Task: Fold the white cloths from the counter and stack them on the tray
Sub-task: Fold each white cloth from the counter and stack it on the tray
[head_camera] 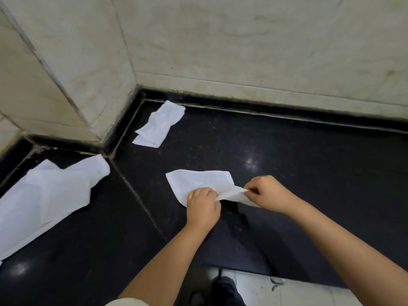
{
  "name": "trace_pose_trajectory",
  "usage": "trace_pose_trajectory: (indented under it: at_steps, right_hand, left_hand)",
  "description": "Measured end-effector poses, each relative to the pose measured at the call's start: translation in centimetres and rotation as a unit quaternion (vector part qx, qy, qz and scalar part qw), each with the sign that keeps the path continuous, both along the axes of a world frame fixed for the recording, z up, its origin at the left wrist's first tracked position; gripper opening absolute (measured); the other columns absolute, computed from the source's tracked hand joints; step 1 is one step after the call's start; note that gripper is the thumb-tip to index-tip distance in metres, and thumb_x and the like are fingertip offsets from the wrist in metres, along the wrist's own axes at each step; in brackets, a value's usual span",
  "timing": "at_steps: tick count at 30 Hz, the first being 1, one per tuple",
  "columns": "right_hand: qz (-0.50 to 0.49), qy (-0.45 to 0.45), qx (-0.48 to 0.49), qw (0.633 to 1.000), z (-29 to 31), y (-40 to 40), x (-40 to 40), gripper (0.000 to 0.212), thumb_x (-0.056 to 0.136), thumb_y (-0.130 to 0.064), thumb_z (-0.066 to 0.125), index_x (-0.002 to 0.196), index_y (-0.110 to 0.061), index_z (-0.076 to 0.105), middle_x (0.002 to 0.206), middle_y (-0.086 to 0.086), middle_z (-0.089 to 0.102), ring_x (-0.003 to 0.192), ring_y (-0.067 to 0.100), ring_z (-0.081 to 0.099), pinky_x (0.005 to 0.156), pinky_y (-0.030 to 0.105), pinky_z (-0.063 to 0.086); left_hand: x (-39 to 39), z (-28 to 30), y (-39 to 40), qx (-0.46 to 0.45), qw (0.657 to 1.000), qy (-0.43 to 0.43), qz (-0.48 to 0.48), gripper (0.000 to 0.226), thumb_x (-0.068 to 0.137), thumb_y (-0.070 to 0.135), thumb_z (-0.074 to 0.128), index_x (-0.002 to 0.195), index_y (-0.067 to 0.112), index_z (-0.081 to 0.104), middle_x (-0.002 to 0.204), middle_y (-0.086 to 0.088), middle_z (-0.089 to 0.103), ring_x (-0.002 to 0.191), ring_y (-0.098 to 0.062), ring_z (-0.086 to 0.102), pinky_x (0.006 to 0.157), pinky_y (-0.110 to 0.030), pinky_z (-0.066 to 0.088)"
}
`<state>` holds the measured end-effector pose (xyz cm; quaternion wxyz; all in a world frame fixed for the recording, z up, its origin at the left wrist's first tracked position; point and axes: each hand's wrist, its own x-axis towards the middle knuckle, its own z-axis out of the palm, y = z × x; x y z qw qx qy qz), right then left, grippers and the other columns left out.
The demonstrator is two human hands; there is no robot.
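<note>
White cloth (198, 181) on counter (287, 173), seemingly pinched by left grip (203, 205), right grip (265, 191).

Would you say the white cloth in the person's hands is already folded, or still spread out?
Partly folded. The cloth lies mostly flat on the counter, while the left hand and right hand pinch its lifted near edge.

Both hands, left (203, 208) & right (268, 191), pinch near edge of white cloth (198, 180) on black counter (309, 173).
</note>
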<state>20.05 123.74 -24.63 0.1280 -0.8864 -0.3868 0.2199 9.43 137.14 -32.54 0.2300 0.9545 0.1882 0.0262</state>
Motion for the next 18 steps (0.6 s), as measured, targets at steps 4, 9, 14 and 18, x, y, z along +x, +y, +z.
trace_pose_trajectory:
  at_steps: [4, 9, 14, 18]
  right_hand:
    - [-0.073, -0.030, -0.006, 0.997, 0.7, -5.1, 1.4, 0.023, 0.086, -0.008, 0.048, 0.096, -0.006, 0.069, 0.084, 0.000, 0.056, 0.082, 0.017, 0.055, 0.076, 0.028, 0.044]
    - [-0.198, -0.130, 0.064, 0.970, 1.4, -9.2, 5.7, 0.020, 0.085, -0.007, 0.051, 0.093, -0.003, 0.070, 0.094, 0.018, 0.064, 0.091, 0.033, 0.059, 0.074, 0.033, 0.045]
    - [-0.248, -0.330, 0.318, 0.854, 6.0, -10.9, 7.2, 0.016, 0.079, -0.005, 0.055, 0.082, 0.003, 0.069, 0.072, 0.020, 0.061, 0.071, 0.032, 0.059, 0.065, 0.019, 0.033]
    - [-0.190, -0.371, 0.357, 0.836, 5.7, -13.7, 6.6, 0.022, 0.079, -0.007, 0.050, 0.080, 0.004, 0.068, 0.071, 0.019, 0.064, 0.067, 0.033, 0.060, 0.066, 0.017, 0.034]
  left_hand:
    - [1.3, 1.8, -1.0, -0.013, 0.997, -0.025, -0.069, 0.036, 0.094, 0.010, 0.040, 0.128, 0.011, 0.053, 0.128, -0.004, 0.058, 0.120, -0.020, 0.049, 0.103, -0.026, 0.031]
    - [5.5, 7.3, -1.9, 0.005, 0.990, -0.064, -0.128, 0.032, 0.097, 0.010, 0.035, 0.125, 0.009, 0.051, 0.116, -0.013, 0.060, 0.105, -0.030, 0.056, 0.086, -0.038, 0.042]
    - [10.2, 11.9, -1.6, 0.125, 0.946, -0.265, -0.138, 0.032, 0.085, 0.015, 0.038, 0.095, 0.002, 0.065, 0.088, -0.016, 0.068, 0.080, -0.033, 0.065, 0.070, -0.029, 0.039]
    - [10.2, 12.5, -2.0, 0.188, 0.903, -0.329, -0.205, 0.029, 0.075, 0.005, 0.040, 0.084, -0.001, 0.066, 0.073, -0.017, 0.067, 0.064, -0.032, 0.063, 0.065, -0.029, 0.032]
